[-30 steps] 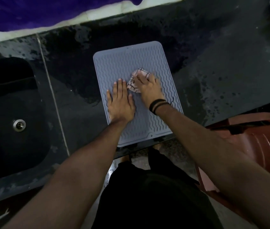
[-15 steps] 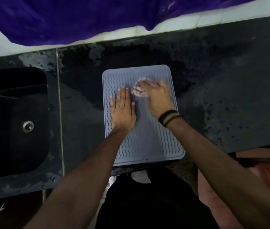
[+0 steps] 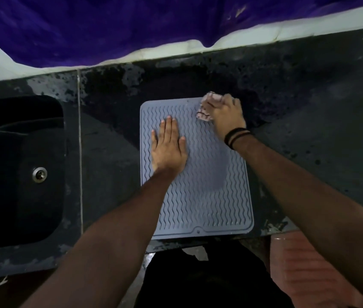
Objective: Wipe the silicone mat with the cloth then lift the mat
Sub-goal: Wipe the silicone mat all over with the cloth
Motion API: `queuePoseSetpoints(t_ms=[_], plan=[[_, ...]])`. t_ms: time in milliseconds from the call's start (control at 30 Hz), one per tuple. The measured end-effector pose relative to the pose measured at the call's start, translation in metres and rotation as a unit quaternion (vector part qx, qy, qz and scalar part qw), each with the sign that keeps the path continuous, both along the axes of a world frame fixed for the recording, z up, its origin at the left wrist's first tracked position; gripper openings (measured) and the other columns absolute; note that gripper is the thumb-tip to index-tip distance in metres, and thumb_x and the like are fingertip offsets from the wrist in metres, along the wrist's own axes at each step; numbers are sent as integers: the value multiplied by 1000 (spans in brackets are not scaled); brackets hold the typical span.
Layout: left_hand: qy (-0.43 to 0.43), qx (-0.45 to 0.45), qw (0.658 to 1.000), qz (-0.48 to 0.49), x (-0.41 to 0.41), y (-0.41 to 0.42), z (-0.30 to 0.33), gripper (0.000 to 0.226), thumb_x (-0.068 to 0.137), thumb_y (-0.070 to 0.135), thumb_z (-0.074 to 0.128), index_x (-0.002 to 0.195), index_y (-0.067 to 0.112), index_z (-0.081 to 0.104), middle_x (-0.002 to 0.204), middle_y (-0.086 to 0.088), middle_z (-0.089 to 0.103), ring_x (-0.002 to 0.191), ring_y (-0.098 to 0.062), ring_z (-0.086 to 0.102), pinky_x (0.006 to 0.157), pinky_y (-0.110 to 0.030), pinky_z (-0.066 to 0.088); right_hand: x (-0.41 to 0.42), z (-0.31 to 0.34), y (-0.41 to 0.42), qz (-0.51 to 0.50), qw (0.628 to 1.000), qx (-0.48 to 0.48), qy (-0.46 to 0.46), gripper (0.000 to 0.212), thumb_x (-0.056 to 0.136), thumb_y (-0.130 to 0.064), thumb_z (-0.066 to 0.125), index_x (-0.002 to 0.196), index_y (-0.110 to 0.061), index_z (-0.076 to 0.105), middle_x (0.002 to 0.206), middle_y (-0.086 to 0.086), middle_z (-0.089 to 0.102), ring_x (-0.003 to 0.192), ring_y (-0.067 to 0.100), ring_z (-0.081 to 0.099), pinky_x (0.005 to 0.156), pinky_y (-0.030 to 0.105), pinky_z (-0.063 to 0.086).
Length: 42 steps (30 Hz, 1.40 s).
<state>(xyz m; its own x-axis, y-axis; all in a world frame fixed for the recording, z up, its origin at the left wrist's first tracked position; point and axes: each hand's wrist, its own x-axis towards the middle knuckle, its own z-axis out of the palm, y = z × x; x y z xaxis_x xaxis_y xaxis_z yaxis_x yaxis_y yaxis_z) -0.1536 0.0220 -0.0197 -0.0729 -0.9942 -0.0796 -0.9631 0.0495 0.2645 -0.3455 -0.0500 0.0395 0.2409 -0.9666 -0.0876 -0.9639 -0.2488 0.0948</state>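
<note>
A grey silicone mat (image 3: 207, 192) with wavy ribs lies flat on the dark countertop (image 3: 309, 134). My left hand (image 3: 169, 147) presses flat on the mat's upper left part, fingers straight and together. My right hand (image 3: 227, 114) grips a bunched, pale checked cloth (image 3: 208, 106) at the mat's far right corner, where the cloth reaches just over the mat's back edge. A smooth wiped patch shows in the mat's middle right.
A black sink (image 3: 20, 170) with a metal drain (image 3: 39, 174) is set into the counter on the left. A purple fabric (image 3: 131, 25) hangs along the back wall. A reddish plastic chair (image 3: 304, 267) stands below the counter's front edge at right.
My right hand has slid the cloth from the mat's middle up to its far right corner. My left hand has stayed pressed on the mat. The camera view has shifted.
</note>
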Motion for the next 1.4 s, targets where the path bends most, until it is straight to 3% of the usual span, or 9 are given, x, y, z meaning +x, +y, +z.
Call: queuePoseSetpoints(t_ms=[200,300,400,500,900,1100,1200,1300,1400], plan=[[8,0,1000,4,-1,0,2,65,108,39,23,165,12,8,172,-3,1,159,-17,-2,127,-44,-9,21,8,-15,-112,987,-2,-112,41,82,-14,51,123,-15,57,121,10,61,108,34,47,88,40,39],[9,14,1000,5,-2,-1,7,63,108,37,25,164,11,12,172,-5,7,159,-19,-1,127,-44,-11,80,16,-26,-57,974,-14,-219,54,78,-5,52,130,-20,54,129,4,59,105,29,47,89,35,39],[-11,41,999,-15,-1,-1,12,62,106,37,29,161,10,26,166,-13,29,158,-28,10,127,-47,-8,141,25,-28,106,983,11,-152,57,79,0,52,130,-25,54,132,-3,55,110,27,42,88,38,35],[-9,45,999,-15,-2,0,13,63,106,40,27,162,11,21,167,-14,26,158,-29,8,128,-48,-6,148,17,-34,175,984,23,-40,49,89,-7,47,135,-26,49,139,-6,50,121,29,36,92,42,33],[22,-7,1000,12,-2,0,-3,66,105,41,19,165,14,13,172,-3,6,159,-17,3,128,-47,-4,-18,8,-10,5,1000,1,-5,55,86,-6,47,138,-24,48,138,7,53,113,38,41,89,46,34],[27,-4,1000,12,-2,0,-4,65,106,40,22,164,13,13,172,-4,6,159,-18,3,128,-47,-5,16,14,-19,-141,987,-24,-71,30,87,-20,53,116,-23,64,115,5,64,111,33,43,89,43,36],[18,2,1000,8,-3,0,-4,64,108,38,24,165,13,12,172,-5,6,159,-19,3,128,-48,-3,65,15,-15,-55,991,-21,-117,43,89,-9,45,128,-24,55,131,2,56,116,32,40,93,44,34],[16,2,1000,8,-1,-1,-3,63,108,39,20,164,13,11,172,-5,7,159,-19,3,128,-49,-1,65,10,-2,53,997,2,-46,47,93,-10,38,139,-19,45,146,2,43,126,35,35,101,45,29],[21,-2,1000,7,-2,1,-2,65,105,41,15,165,14,11,172,-3,5,159,-18,3,128,-48,-2,13,7,0,35,999,-22,-19,42,89,-12,48,130,-17,56,132,8,56,114,38,46,90,46,37]])
